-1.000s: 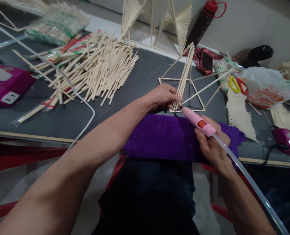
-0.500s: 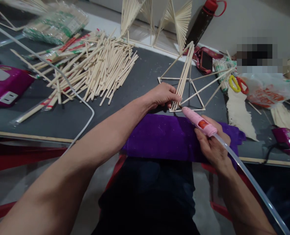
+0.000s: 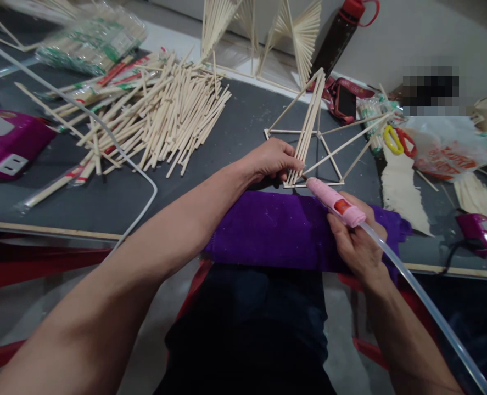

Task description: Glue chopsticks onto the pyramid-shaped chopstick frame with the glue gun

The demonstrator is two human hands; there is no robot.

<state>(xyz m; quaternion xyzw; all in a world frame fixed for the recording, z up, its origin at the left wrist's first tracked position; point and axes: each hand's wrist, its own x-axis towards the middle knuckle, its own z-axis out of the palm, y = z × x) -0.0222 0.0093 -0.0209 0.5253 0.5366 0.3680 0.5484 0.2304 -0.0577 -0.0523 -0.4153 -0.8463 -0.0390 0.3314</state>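
A frame of pale wooden sticks (image 3: 331, 155) stands on the dark table, with several sticks side by side slanting up from its front left corner. My left hand (image 3: 274, 157) is closed at the lower end of these slanting sticks (image 3: 308, 129), thumb and fingers pinching there. In my right hand (image 3: 360, 236) is a pink hot glue gun (image 3: 329, 198), with a long clear glue stick (image 3: 418, 299) running out of its back. Its nozzle points at the foot of the slanting sticks, close to the left fingertips; whether it touches them I cannot tell.
Loose sticks (image 3: 177, 115) lie heaped at the left, beside wrapped packs (image 3: 90, 41). A white cord (image 3: 134, 170) crosses the left side. A purple cloth (image 3: 268, 233) covers the front edge. Scissors (image 3: 393, 140), a phone (image 3: 345, 100) and a bottle (image 3: 337, 38) sit at the right and back.
Almost nothing differs. The glue gun's front end has shifted very slightly to the right; my left hand keeps its place on the sticks.
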